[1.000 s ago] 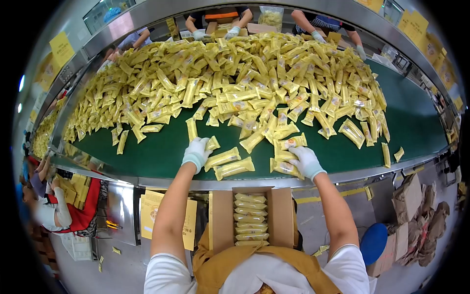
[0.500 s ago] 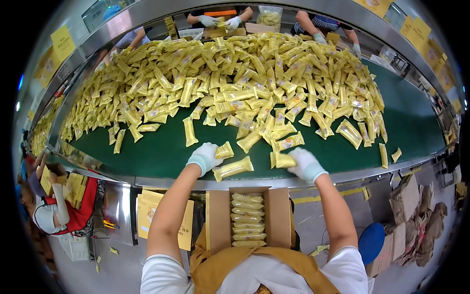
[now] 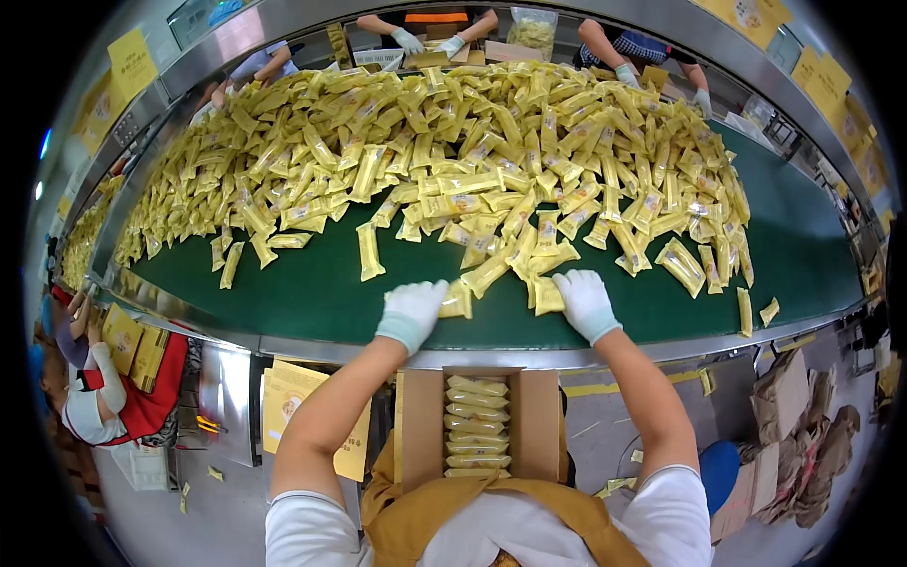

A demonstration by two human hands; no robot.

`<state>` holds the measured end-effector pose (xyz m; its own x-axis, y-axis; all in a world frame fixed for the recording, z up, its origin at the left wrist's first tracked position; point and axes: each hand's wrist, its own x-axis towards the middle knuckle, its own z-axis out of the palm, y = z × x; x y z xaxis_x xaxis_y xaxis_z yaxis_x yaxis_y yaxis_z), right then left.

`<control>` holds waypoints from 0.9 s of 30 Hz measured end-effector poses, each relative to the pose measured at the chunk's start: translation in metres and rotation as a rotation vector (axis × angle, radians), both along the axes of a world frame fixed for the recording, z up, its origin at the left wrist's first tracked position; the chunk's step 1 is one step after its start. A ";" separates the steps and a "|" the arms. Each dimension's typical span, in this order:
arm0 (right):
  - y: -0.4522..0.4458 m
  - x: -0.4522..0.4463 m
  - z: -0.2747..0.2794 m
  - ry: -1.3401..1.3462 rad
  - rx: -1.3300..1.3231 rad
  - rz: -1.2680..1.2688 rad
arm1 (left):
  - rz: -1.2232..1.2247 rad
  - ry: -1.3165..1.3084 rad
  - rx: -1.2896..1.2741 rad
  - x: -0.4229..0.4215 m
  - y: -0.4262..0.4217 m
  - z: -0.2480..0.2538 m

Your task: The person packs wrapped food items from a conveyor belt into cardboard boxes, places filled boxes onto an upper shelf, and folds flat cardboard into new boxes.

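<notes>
My left hand (image 3: 415, 310), in a white glove with a pale green cuff, closes on yellow snack packets (image 3: 456, 300) at the near side of the green belt (image 3: 331, 317). One end sticks out past its fingers; how many it holds is hidden. Across a short gap, my right hand (image 3: 586, 300), gloved alike, grips more yellow packets (image 3: 547, 296) by their right end. Loose packets lie just beyond both hands, at the foot of a large heap (image 3: 425, 142). Below the belt edge, against my body, an open cardboard box (image 3: 539, 425) contains a stacked column of packets (image 3: 477, 425).
A metal rim (image 3: 491, 357) edges the belt in front of me. Co-workers' gloved hands (image 3: 408, 41) are active across the heap, and another person (image 3: 94, 406) is at the left. Printed cartons (image 3: 316, 416) stand beside my box. Crumpled brown paper (image 3: 812, 463) lies at the right.
My left hand has moved right and now covers most of the long packet that lay beside it. My right hand has turned more upright, with its packets shifted slightly away from me.
</notes>
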<state>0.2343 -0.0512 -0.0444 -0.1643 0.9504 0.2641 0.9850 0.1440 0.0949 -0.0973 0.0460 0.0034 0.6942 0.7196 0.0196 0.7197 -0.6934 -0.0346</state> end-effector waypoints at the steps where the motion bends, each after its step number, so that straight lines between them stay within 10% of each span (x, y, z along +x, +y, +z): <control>1: -0.012 -0.011 0.014 0.012 -0.039 -0.013 | 0.019 0.033 0.060 -0.007 0.006 -0.006; 4: -0.039 -0.024 0.034 0.048 0.094 0.113 | -0.144 -0.014 0.247 -0.031 -0.001 -0.023; 17: 0.045 0.001 0.074 0.158 -0.468 0.064 | 0.064 0.135 -0.383 -0.024 -0.011 0.020; 24: 0.086 0.016 0.056 0.337 -0.659 0.142 | 0.544 -1.621 -0.991 -0.064 0.074 -0.014; 27: 0.068 0.000 0.069 0.184 -0.622 0.096 | 0.720 -1.673 -0.910 -0.064 0.120 -0.007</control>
<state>0.2340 0.0167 0.0246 -0.2606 0.9182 -0.2983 0.9573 0.2057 -0.2031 -0.1609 0.1657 -0.0036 0.0259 0.9692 -0.2449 -0.2314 0.2442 0.9417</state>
